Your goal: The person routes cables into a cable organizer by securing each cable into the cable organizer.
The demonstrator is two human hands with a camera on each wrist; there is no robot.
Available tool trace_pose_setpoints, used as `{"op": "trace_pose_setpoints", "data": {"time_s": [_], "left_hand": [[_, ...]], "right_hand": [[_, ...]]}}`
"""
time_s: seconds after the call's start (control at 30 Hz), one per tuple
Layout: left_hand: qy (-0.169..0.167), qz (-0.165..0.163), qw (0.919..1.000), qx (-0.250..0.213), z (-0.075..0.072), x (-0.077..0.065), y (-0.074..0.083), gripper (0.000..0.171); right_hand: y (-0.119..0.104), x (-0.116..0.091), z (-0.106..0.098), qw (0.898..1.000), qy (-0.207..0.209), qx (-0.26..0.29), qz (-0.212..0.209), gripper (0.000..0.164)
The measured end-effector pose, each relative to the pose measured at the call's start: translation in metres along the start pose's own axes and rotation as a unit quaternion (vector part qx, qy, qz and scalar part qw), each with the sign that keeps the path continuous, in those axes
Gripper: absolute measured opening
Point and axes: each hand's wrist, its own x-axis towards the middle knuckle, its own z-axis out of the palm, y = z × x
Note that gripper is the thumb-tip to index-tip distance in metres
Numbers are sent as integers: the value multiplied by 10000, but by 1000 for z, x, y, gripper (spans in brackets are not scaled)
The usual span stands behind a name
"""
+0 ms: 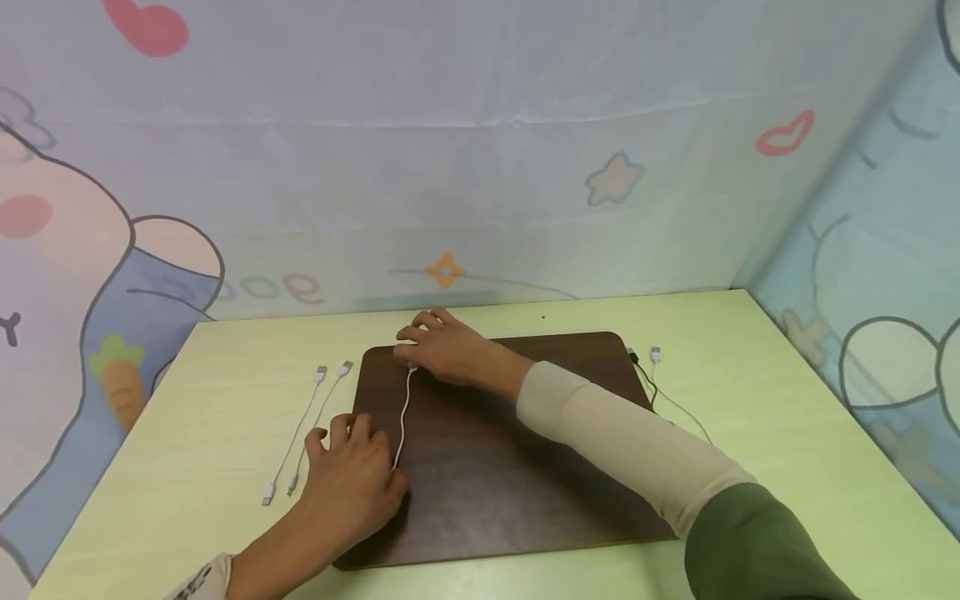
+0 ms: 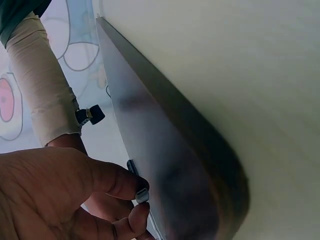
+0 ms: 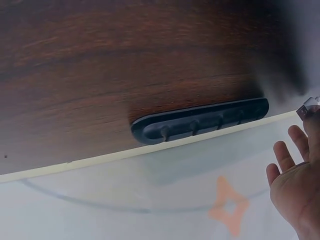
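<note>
A short white USB cable (image 1: 402, 421) runs over the left part of a dark brown wooden board (image 1: 495, 492). My left hand (image 1: 348, 483) pinches its near end, a small metal connector (image 2: 142, 195), between thumb and finger. At the board's far left corner, my right hand (image 1: 450, 346) holds the other end, a USB plug (image 3: 307, 107). Along the board's far edge lies a black cable holder (image 3: 200, 121) with several slots; the right hand and arm hide it in the head view.
Two white cables, an outer one (image 1: 295, 442) and an inner one (image 1: 325, 406), lie on the table (image 1: 150, 467) left of the board. Right of it are a black cable (image 1: 647, 382) and another white cable (image 1: 681, 407). A printed cloth (image 1: 480, 183) hangs behind.
</note>
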Motion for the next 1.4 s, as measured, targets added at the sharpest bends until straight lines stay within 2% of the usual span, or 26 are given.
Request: {"op": "trace_pose_setpoints", "data": {"time_s": [0.3,0.5,0.8,0.97,1.13,1.4], "left_hand": [[3,201,9998,76,0,6,8,21],[113,369,9992,129,-2,8,13,23],[-108,353,9993,26,-3,11,21,22],[-189,346,9992,-25,-1,13,27,17],[-144,366,9992,5,1,12,29,16],[-104,415,9990,146,2,13,33,16]], "right_hand": [[8,-8,-1,9994,-76,314,97,21],[13,-11,-7,9996,-159,198,97,24],[19,-17,-4,9995,-15,304,36,18],[21,-21,1,9996,-33,266,80,21],[23,-23,2,9996,-77,252,105,22],[24,-26,1,9995,98,294,74,17]]}}
